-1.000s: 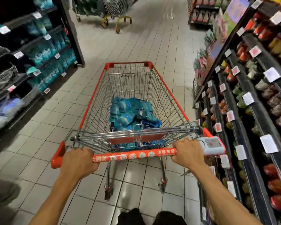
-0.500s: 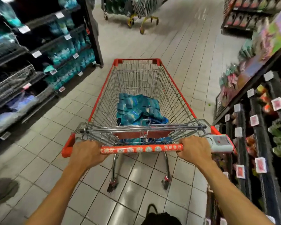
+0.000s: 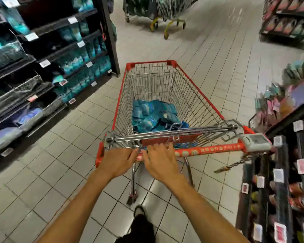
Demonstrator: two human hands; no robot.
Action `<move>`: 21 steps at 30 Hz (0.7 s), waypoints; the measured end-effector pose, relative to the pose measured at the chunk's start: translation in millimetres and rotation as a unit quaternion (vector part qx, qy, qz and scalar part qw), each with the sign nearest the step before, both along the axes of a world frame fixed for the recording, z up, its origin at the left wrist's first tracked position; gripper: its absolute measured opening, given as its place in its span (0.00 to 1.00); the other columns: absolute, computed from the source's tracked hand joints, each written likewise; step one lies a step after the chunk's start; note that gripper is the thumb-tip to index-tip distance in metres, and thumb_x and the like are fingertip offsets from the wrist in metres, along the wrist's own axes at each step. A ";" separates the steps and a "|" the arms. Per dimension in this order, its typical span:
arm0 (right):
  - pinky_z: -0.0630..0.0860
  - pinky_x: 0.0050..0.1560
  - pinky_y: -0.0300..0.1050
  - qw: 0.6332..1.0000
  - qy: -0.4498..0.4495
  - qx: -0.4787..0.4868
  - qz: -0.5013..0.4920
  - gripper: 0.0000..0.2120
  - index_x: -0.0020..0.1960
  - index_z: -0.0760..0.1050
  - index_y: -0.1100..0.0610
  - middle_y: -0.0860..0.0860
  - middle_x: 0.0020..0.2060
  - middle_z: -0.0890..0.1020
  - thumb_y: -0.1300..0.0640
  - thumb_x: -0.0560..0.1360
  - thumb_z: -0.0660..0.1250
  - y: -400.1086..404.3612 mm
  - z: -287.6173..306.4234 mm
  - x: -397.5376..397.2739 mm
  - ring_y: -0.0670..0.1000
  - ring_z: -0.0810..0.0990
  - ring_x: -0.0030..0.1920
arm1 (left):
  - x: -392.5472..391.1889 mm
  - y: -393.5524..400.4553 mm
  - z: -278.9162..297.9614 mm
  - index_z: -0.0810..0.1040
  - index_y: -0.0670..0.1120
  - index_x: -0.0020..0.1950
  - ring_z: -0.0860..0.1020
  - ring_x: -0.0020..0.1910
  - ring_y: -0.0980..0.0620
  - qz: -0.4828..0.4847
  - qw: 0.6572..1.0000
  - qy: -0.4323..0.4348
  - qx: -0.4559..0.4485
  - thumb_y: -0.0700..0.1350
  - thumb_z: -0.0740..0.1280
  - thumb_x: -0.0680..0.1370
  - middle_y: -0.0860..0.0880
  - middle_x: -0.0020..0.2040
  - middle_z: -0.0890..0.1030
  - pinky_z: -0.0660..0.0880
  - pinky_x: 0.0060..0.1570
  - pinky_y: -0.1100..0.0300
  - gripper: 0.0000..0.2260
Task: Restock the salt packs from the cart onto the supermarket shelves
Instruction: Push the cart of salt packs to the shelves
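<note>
A red-framed wire shopping cart (image 3: 198, 88) stands in the aisle in front of me. A heap of blue salt packs (image 3: 153, 114) lies in its basket. My left hand (image 3: 116, 162) grips the left part of the red cart handle (image 3: 209, 149). Right beside it, my right hand (image 3: 160, 162) lies over the handle's middle with its fingers stretched forward and spread. To my left is a dark shelf unit (image 3: 74, 62) holding teal and blue packs behind white price tags.
Another shelf unit (image 3: 288, 172) of colourful goods stands close to the cart's right side. A grey coin-lock box (image 3: 254, 142) with a dangling chain (image 3: 235, 163) sits at the handle's right end. Two more carts (image 3: 165, 11) stand farther down the tiled aisle.
My right hand left the handle's right end and slid over next to my left hand. The cart has swung left, toward the teal-pack shelves, and my view has moved forward.
</note>
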State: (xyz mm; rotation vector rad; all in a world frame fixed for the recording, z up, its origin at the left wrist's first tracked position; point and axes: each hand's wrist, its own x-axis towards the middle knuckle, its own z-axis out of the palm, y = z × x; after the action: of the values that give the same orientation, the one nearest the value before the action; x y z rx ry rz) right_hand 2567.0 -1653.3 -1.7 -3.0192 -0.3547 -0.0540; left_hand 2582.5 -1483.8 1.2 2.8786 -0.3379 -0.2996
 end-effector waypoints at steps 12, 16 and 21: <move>0.69 0.36 0.44 0.995 0.041 0.062 -0.073 0.31 0.31 0.78 0.56 0.50 0.27 0.80 0.35 0.71 0.46 20.7 -5.2 134.4 0.54 0.79 0.31 | 197.0 28.4 1.2 0.78 0.45 0.46 0.79 0.41 0.51 0.022 0.960 -0.038 -0.277 0.46 0.61 0.82 0.49 0.42 0.80 0.79 0.43 0.48 0.09; 0.73 0.35 0.43 0.997 0.042 0.052 -0.045 0.30 0.33 0.78 0.55 0.49 0.28 0.80 0.35 0.69 0.47 -0.8 -3.6 170.7 0.53 0.79 0.32 | 283.1 26.2 -21.3 0.79 0.48 0.55 0.79 0.48 0.51 -0.036 0.988 -0.057 -0.137 0.50 0.59 0.83 0.51 0.53 0.81 0.77 0.47 0.53 0.11; 0.65 0.32 0.43 0.996 0.078 0.044 -0.008 0.26 0.34 0.77 0.54 0.49 0.27 0.77 0.39 0.70 0.48 -32.3 1.0 217.2 0.52 0.77 0.32 | 373.0 11.5 -56.8 0.77 0.52 0.63 0.75 0.65 0.50 -0.164 0.984 0.022 0.069 0.54 0.50 0.84 0.50 0.64 0.78 0.66 0.68 0.47 0.19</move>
State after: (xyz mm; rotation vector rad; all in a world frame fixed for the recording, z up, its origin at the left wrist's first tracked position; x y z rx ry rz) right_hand 2784.2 -1685.5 -0.6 -2.9151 -0.3040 0.1594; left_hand 2955.6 -1472.2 -55.6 2.9357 -0.8152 -0.4571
